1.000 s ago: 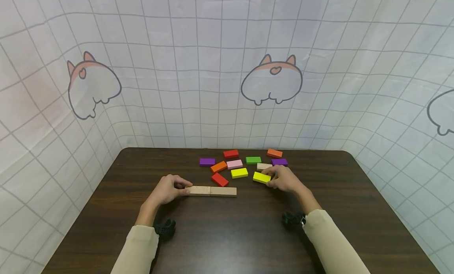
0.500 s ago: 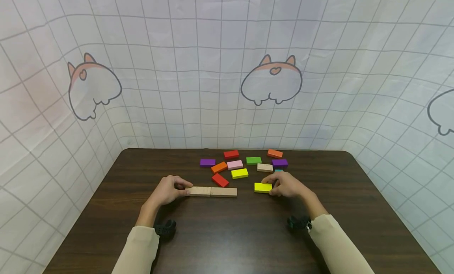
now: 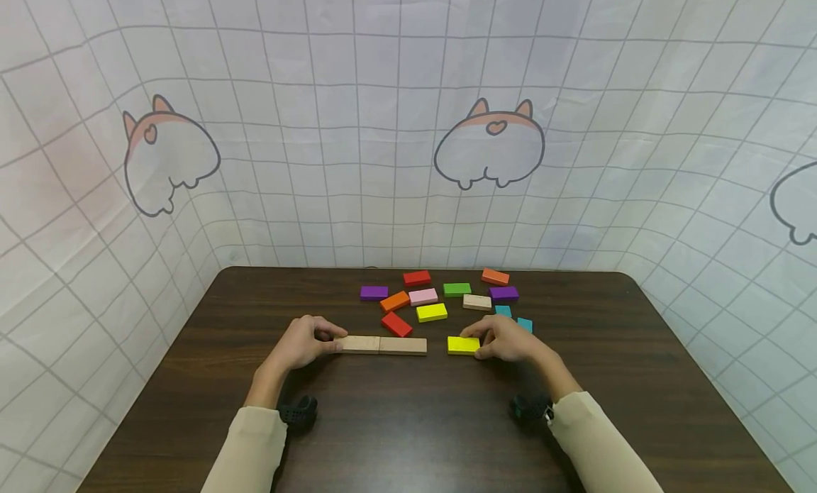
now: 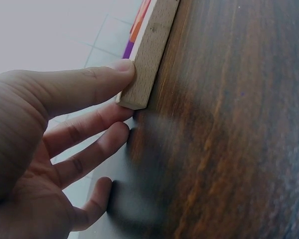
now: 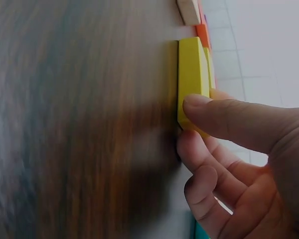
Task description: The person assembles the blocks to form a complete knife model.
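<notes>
Dark wood-grain tabletop point(image 3: 408, 422) against a white gridded cloth backdrop point(image 3: 376, 152)

Corgi rear ends point(image 3: 490, 152) (heart-shaped tails and all) are printed on the cloth. On the table, the left plain wooden block point(image 3: 360, 345) and the right plain wooden block point(image 3: 403, 347) lie end to end, touching, in a straight row. The person's left hand point(image 3: 303, 340) pinches the outer end of the left plain wooden block, thumb against its near side. The right hand point(image 3: 504, 338) grips the near yellow block point(image 3: 461, 346) by its right end, thumb on the near face. That block lines up roughly with the row, a gap between it and the right plain wooden block.

Behind the hands is a loose scatter: two red blocks point(image 3: 396, 324), two orange blocks point(image 3: 394, 301), two purple blocks point(image 3: 374, 293), a pink block point(image 3: 423, 296), a green block point(image 3: 457, 289), a third plain wooden block point(image 3: 476, 302), a far yellow block point(image 3: 431, 312) and, just beyond the right hand, two blue blocks point(image 3: 525, 325). Cream sleeves point(image 3: 249, 443) cover both forearms, and a dark strap point(image 3: 298, 412) shows by each wrist.
</notes>
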Demonstrator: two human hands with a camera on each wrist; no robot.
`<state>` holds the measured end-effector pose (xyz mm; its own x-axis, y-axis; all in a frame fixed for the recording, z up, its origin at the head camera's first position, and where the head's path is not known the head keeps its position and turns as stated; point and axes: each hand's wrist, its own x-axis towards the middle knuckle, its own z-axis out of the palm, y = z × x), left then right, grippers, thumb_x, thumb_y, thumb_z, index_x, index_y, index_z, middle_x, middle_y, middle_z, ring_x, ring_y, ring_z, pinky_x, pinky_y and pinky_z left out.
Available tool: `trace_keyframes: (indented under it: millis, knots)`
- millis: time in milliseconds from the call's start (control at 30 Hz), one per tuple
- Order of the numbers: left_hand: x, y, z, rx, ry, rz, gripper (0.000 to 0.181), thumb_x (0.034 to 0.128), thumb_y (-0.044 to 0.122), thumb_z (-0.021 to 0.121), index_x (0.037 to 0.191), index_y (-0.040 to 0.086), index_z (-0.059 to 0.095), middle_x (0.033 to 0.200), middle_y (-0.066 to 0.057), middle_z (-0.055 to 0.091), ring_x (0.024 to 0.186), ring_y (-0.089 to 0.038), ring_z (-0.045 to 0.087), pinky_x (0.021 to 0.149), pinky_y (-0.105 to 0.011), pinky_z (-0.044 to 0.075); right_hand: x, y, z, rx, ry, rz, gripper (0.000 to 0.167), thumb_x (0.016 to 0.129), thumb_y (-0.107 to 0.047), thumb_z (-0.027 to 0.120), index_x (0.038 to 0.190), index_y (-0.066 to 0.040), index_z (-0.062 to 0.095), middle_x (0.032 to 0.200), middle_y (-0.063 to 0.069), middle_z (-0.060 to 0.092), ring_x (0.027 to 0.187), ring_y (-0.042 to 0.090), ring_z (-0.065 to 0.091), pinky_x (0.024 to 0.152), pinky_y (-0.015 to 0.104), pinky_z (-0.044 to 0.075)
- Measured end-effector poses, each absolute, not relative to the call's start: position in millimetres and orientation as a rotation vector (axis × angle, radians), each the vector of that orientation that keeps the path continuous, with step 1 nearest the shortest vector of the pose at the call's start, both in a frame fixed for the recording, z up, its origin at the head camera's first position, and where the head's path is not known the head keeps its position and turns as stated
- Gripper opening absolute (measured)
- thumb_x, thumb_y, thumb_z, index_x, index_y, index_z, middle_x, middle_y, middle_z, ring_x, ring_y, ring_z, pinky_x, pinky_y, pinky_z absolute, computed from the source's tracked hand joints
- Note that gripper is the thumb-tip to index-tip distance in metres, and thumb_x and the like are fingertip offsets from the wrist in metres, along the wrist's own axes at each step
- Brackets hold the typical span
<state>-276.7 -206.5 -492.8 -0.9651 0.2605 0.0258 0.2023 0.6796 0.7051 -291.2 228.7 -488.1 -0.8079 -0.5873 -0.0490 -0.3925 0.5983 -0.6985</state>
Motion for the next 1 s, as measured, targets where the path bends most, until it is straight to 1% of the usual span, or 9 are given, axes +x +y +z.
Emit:
trace_keyframes:
  millis: [300,500,767,1000]
  knots:
    - [-276.0,-206.5,-492.8,0.376,2.807,1.172,0.017,0.088,0.012,0.083,0.104,0.015,0.083,0.095,0.001,0.068,0.081,-0.018,0.054,0.069,-0.036,0.047,-291.2,213.9,-487.6,-0.841,2.579,-0.975,0.035,0.091,-0.003,0.077,0.126,-0.008,0.074,0.113,0.006,0.065,0.081,0.016,0.059,0.066,0.032,0.052]
    - [-275.9,-205.7,-492.8,0.372,2.802,1.177,0.017,0.088,0.013,0.083,0.104,0.015,0.083,0.094,0.001,0.067,0.081,-0.018,0.054,0.069,-0.036,0.047,-291.4,205.3,-486.3,-0.848,2.572,-0.972,0.036,0.091,-0.002,0.077,0.127,-0.008,0.074,0.11,0.006,0.065,0.079,0.017,0.059,0.067,0.031,0.052]
    - [-277.3,-203.7,-491.8,0.371,2.813,1.167,0.017,0.0882,0.013,0.083,0.104,0.016,0.083,0.092,0.001,0.067,0.081,-0.018,0.054,0.07,-0.035,0.047,-293.3,196.6,-485.5,-0.839,2.586,-0.958,0.036,0.09,-0.002,0.077,0.126,-0.01,0.075,0.11,0.003,0.066,0.08,0.018,0.058,0.068,0.032,0.052]
    - [-277.6,-203.2,-491.8,0.366,2.814,1.172,0.017,0.0879,0.012,0.084,0.104,0.015,0.084,0.092,0.002,0.068,0.081,-0.018,0.054,0.07,-0.035,0.048,-295.3,192.7,-485.7,-0.831,2.595,-0.944,0.036,0.09,-0.003,0.078,0.124,-0.012,0.076,0.109,0.002,0.065,0.077,0.017,0.057,0.067,0.032,0.051]
